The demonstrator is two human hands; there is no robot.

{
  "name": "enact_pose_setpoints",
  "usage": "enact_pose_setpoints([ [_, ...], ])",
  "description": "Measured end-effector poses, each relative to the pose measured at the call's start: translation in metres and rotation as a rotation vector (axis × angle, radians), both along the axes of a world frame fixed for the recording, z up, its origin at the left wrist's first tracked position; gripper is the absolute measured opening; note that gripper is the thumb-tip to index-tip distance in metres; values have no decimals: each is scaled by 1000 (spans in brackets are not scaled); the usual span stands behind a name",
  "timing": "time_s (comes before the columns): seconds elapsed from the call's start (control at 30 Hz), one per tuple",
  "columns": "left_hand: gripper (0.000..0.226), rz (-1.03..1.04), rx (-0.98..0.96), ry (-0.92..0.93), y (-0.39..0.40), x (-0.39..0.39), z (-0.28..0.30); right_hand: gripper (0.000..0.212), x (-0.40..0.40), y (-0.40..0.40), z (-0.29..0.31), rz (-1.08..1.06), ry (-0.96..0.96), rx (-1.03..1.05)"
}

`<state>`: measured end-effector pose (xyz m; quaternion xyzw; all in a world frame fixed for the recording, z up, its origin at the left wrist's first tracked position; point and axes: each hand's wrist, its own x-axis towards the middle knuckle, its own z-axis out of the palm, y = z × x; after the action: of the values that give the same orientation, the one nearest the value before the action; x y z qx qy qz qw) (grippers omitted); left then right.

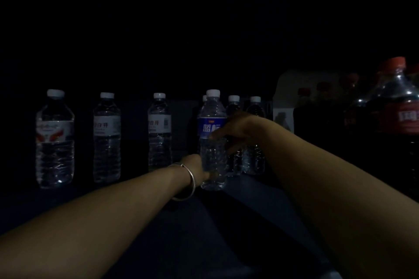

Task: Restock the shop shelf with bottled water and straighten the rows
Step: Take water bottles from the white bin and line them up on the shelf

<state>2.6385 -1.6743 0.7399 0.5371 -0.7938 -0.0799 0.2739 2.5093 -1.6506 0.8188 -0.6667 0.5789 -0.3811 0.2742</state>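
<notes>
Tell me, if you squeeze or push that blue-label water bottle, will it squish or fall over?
The blue-label bottle looks full, so it is probably heavy for its size and fairly firm. Its thin ribbed plastic may still dent a little. It is tall and narrow, so a high push could tip it; the left hand low and right hand higher likely steady it.

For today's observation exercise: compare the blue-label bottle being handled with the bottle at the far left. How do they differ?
The blue-label bottle has a dark blue label; the far-left bottle has a pale one with red marks. The left hand and right hand touch the first; the other stands alone and looks wider. Both are upright, clear and white-capped.
</notes>
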Motion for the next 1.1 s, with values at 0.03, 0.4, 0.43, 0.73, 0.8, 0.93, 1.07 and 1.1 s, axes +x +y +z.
enact_pose_setpoints([
  [0.03, 39, 5, -2, -15, -2, -1, 0, 55, 0, -2, 0, -1, -3, -4],
  [0.4, 37, 105, -16, -149, -15, -6, 1, 57, 4, -10, -9, -34, -82, -80],
  [0.43, 35, 112, -22, -154, -16, -6, 1, 56, 5, -10, -9, -43, -82, -83],
  [0.73, 36, 139, -33, -204, -16, -8, 1, 47, 5, -8, -12, -98, -42, -97],
  [0.8, 35, 143, -27, -222, -13, -8, 2, 46, 6, -7, -13, -116, -29, -110],
  [0.93, 37, 123, 2, -251, -1, -8, 7, 47, 9, -4, -20, -185, 64, -161],
  [1.07, 37, 103, 6, -212, 20, -3, 14, 46, 7, 16, -21, -239, 226, -208],
  [1.1, 34, 91, -3, -188, 26, -1, 15, 43, 6, 26, -20, -258, 279, -234],
])
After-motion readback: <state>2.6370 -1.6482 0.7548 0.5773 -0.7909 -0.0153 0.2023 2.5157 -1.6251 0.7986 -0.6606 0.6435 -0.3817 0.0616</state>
